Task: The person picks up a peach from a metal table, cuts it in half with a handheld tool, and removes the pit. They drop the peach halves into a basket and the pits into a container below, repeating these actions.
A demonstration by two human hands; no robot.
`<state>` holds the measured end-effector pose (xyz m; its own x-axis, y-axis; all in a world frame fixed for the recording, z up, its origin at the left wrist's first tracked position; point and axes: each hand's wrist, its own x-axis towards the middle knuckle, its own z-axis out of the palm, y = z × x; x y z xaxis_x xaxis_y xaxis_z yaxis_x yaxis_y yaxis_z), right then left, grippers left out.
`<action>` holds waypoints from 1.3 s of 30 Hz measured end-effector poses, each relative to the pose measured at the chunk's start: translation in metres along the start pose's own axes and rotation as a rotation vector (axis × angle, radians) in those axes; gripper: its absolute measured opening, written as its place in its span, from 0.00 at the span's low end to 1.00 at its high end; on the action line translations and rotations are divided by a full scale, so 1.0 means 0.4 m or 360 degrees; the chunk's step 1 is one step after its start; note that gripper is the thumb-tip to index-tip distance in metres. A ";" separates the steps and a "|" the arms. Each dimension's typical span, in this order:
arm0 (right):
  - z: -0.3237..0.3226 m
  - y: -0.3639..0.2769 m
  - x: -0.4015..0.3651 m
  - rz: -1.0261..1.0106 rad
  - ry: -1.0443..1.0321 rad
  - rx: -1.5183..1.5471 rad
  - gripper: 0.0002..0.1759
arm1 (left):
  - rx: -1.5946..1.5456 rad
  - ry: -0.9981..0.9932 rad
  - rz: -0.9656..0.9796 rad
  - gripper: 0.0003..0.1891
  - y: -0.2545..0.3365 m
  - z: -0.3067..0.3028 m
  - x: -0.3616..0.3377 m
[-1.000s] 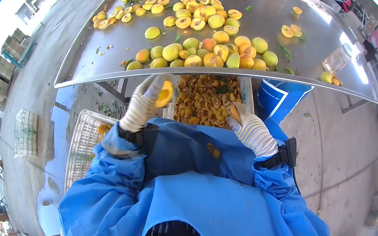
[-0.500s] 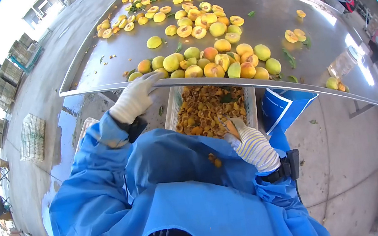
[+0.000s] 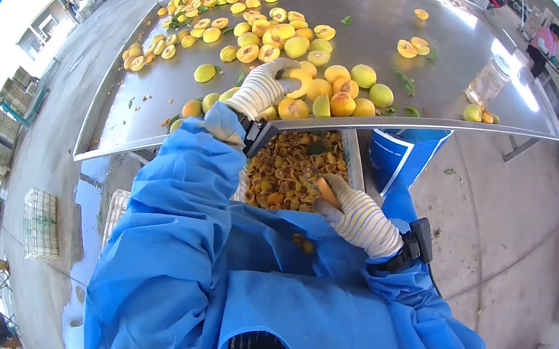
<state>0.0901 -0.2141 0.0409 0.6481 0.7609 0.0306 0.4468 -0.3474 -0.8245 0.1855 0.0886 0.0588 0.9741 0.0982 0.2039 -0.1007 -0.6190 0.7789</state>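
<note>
My left hand [image 3: 261, 91], in a striped glove, reaches over the front edge of the metal table [image 3: 156, 92]. Its fingers are curved round a yellow fruit [image 3: 297, 83] at the pile of whole and halved fruit. Low in front of me, my right hand [image 3: 353, 214], gloved too, is closed on an orange-handled tool [image 3: 326, 191]. The far end of that tool is hard to make out. Beneath the table's edge, close to my right hand, a crate holds brown fruit pieces [image 3: 285, 166].
A clear jar [image 3: 488, 82] lies near the table's right corner. A blue bag [image 3: 390, 160] hangs beside the crate. White wire crates [image 3: 40, 223] stand on the floor at left. People [image 3: 545, 44] are at the far right.
My left hand has moved right from the table's front edge onto the fruit and curved round one. My right hand still grips the tool low down. The view has shifted slightly.
</note>
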 end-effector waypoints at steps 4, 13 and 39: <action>0.018 -0.026 0.003 -0.0123 0.0148 0.0209 0.25 | -0.2031 0.0119 -0.0511 0.20 0.099 -0.006 -0.174; 0.071 -0.050 0.000 -0.0268 0.0446 -0.0041 0.19 | -0.2133 0.0255 -0.0456 0.22 0.173 0.134 -0.421; 0.124 0.012 0.003 -0.0112 0.0269 0.0447 0.16 | -0.2038 0.0530 -0.0236 0.28 0.212 0.229 -0.441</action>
<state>0.0624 -0.1878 0.0089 0.7256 0.6676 0.1668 0.3217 -0.1148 -0.9399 0.0239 -0.0524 0.0345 0.9150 0.3988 0.0608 -0.2957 0.5607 0.7734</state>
